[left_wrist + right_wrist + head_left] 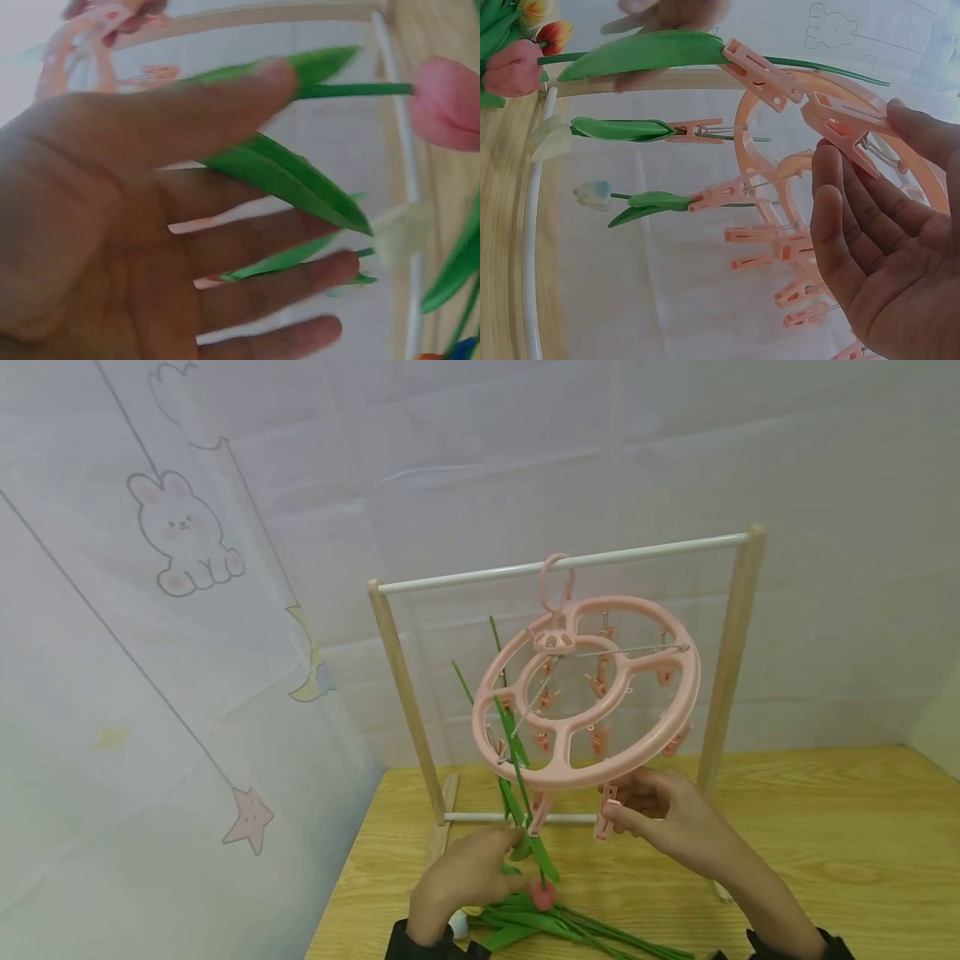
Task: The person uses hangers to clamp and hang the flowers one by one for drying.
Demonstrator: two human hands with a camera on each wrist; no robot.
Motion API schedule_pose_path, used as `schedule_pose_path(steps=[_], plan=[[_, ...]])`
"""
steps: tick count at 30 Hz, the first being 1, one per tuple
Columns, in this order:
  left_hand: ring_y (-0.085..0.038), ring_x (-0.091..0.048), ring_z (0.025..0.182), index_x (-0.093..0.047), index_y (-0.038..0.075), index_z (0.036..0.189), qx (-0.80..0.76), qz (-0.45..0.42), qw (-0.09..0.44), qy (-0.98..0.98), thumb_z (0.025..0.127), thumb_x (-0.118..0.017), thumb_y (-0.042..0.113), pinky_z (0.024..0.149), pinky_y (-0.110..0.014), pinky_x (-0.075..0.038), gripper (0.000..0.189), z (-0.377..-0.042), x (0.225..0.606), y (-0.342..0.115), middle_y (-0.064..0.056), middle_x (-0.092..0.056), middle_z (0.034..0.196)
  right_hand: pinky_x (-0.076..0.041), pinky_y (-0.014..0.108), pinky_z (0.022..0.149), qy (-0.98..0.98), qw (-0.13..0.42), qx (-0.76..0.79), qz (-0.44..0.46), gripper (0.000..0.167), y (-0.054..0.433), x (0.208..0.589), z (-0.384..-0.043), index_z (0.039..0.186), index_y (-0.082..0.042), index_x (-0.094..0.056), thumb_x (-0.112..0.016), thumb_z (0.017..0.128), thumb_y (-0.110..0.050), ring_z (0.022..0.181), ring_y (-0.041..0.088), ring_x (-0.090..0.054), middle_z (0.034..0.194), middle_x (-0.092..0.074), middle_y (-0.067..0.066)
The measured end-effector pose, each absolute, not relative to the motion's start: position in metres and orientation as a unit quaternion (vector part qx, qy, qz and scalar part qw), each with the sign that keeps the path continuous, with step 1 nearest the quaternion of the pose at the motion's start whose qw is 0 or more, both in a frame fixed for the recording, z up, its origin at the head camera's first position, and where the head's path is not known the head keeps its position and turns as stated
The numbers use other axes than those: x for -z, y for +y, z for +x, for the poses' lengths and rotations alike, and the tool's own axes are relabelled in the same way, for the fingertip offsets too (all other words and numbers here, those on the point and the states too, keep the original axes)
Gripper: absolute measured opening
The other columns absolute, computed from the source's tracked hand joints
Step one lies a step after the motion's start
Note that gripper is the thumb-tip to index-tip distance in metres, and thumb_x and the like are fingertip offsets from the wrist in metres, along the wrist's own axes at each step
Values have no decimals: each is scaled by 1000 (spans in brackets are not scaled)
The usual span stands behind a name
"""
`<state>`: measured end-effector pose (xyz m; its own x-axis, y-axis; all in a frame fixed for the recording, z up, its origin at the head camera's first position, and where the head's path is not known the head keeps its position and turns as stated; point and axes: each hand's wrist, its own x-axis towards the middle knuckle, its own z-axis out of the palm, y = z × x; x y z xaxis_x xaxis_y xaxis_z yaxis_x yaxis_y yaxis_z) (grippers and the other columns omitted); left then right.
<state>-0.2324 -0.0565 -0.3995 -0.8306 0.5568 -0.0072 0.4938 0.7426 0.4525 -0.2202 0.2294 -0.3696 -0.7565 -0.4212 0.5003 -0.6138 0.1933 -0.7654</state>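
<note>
Loose tulips (525, 920) lie nearest, on the table (825, 827) just below the left hand (474, 872), whose fingers are straight and grip nothing; whether it touches the pink tulip (543, 896) beside it I cannot tell. That tulip hangs head down, leaf and stem held by 1 clip (761, 75) of the round hanger (581, 774). The right hand (671, 814) pinches the neighbouring clip (606, 814), with no flower in it, between thumb and fingers. Farther from that grip, 2 paler tulips (592, 195) hang clipped too. To work this clip well, I would squeeze evenly, steady the ring and seat leaf and stem deep together. Left of the left hand runs the table's edge; behind both hands crosses the lower bar (573, 818). The right post (731, 668) limits outward swing beyond the right hand, so the roomier approach seems to be from the near side.
</note>
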Motion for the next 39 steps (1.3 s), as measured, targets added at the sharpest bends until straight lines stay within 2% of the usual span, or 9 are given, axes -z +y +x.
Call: schedule_pose_path(steps=[3,7,10,14,21,29,35,39], plan=[[-16,-68,98,-71,10,115,-162,256,88,949,85,-83,30,80,-29,-55,39,-236,411,-53,0,-72,108,-59,31,64,-763,93,-538,345,13,230,370,-221,111,0,-65,-62,98,0,79,15,-71,93,-72,4],[-13,-64,78,-74,10,95,-135,215,99,962,79,-88,22,69,-28,-53,24,-240,428,-49,2,-70,87,-59,31,65,-765,93,-537,344,13,230,369,-221,111,0,-65,-62,98,0,79,15,-71,93,-71,4],[-9,-58,69,-75,11,85,-131,200,103,966,75,-90,16,65,-25,-50,18,-241,437,-47,4,-67,78,-59,31,65,-768,88,-538,337,14,231,369,-220,112,1,-65,-62,99,-1,80,14,-71,94,-71,4],[-11,-61,75,-80,15,88,-118,195,91,969,72,-91,13,70,-26,-53,19,-241,440,-46,5,-72,83,-59,31,66,-773,83,-538,327,15,231,368,-219,114,1,-64,-62,99,-3,82,14,-71,95,-71,5],[-19,-63,89,-76,19,76,-98,192,77,974,70,-93,17,80,-32,-54,18,-239,438,-48,7,-68,80,-58,31,68,-780,74,-538,309,18,232,368,-216,116,1,-64,-62,100,-7,82,14,-71,96,-71,6],[-12,-58,77,-70,19,72,-102,189,63,975,72,-90,13,66,-27,-49,21,-243,441,-49,7,-64,75,-59,31,69,-791,65,-535,290,20,233,367,-215,118,1,-64,-62,101,-10,84,13,-70,97,-71,7],[-10,-57,73,-71,16,75,-114,188,75,973,73,-88,11,64,-26,-49,18,-246,444,-53,6,-64,76,-59,31,69,-792,73,-530,293,20,232,366,-215,116,0,-65,-64,100,-10,82,13,-70,96,-71,5],[-10,-53,67,-74,15,82,-140,193,94,967,74,-78,-3,59,-25,-46,20,-250,443,-57,5,-67,82,-59,32,70,-791,71,-533,292,20,232,366,-214,117,1,-64,-64,100,-10,85,12,-70,98,-71,7]])
